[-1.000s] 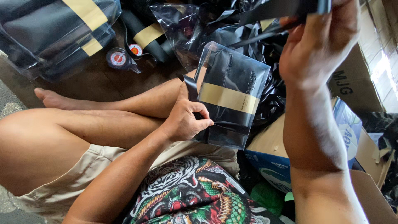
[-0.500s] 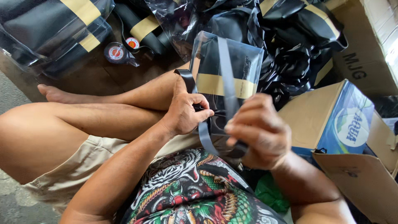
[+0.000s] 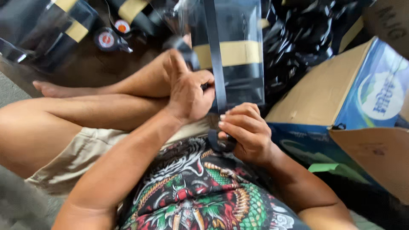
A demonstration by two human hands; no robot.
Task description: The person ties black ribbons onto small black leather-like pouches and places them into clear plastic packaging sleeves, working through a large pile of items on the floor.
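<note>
Change from half a second back: the right hand (image 3: 247, 134) has dropped lower and closer to the body, and the black strap (image 3: 215, 55) now runs taut and straight, where before it hung slack across the packet.

Long axis of the strap: nearly vertical in view, from above the left fingertips down past them to the right hand, where its lower end curls into a loop just under the right fingers.

Left hand (image 3: 187, 91): fingers curled closed, pinching the strap's edge against the clear packet (image 3: 232, 51) (thumb side toward the packet; exact contact under the fingertips is hidden). Right hand: fingers closed around the strap's lower end, knuckles up.

Appearance: the strap is flat, narrow, matte black, uniform in width. The packet behind it is a clear plastic sleeve holding a dark item, with a tan band (image 3: 238, 53) across its middle, standing upright just beyond the left fingers.

Surroundings: more packets of the same sort (image 3: 64, 25) lie well beyond the left fingers on the floor; a cardboard box (image 3: 324, 89) with a blue side sits just outboard of the right fingers.
</note>
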